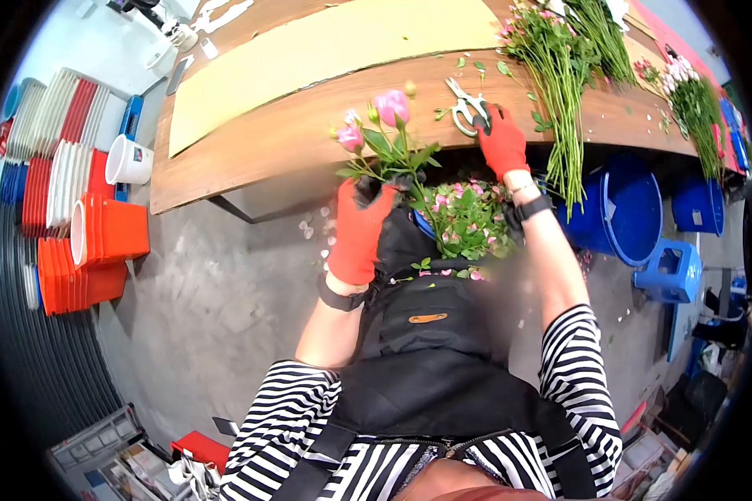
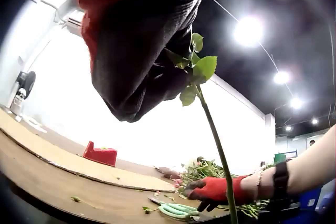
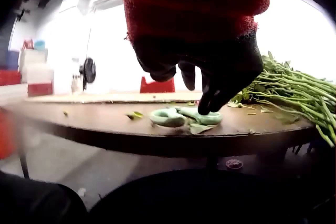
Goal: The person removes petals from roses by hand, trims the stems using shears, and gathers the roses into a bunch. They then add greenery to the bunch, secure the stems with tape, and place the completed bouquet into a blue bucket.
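My left hand [image 1: 365,219], in a red glove with black fingers, grips a pink rose stem [image 2: 216,137]. Above the fingers stand a large pink bloom [image 1: 392,108], smaller flowers and green leaves; the bare lower stem runs downward in the left wrist view. My right hand [image 1: 502,139], gloved alike, is over the table's front edge beside pale green scissors [image 1: 465,110]. The scissors lie on the wood with their blades pointing away. In the right wrist view its black fingers [image 3: 211,95] reach down, one fingertip right at a scissor handle.
Long-stemmed flowers [image 1: 560,92] lie at the right, stems over the edge of the wooden table [image 1: 309,108]. A yellow board [image 1: 326,46] covers its back. Below, leaves and petals [image 1: 468,221] fill a container near my knees. A blue bucket [image 1: 618,209] and blue stool [image 1: 670,271] stand right.
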A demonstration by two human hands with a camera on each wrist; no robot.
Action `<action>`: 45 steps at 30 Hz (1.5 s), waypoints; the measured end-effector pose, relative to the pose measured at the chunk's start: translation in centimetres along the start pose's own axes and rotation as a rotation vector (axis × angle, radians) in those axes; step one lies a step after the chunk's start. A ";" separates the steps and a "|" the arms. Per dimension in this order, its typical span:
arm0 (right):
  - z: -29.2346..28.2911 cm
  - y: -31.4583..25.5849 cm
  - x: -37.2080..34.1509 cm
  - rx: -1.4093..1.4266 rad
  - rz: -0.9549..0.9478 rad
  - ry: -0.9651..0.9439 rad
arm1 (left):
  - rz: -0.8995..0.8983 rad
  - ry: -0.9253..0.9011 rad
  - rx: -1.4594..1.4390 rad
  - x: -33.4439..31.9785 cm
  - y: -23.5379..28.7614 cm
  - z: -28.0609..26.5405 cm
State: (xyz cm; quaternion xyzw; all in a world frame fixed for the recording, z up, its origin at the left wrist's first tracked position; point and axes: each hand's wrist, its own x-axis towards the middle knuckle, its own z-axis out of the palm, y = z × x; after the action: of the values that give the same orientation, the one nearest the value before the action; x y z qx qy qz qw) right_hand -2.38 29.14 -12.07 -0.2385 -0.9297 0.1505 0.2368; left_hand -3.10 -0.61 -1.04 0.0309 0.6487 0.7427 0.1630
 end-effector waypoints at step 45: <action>-19.4 -11.1 -13.2 1.639 0.391 -1.095 | 0.207 0.069 0.041 -2.5 0.7 2.2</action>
State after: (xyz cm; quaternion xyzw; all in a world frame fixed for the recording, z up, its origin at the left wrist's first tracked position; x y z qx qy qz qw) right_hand 13.72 16.27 3.78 -0.0482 -0.4649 0.8692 -0.1611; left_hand -0.32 0.76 0.42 0.0756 0.6625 0.7426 0.0621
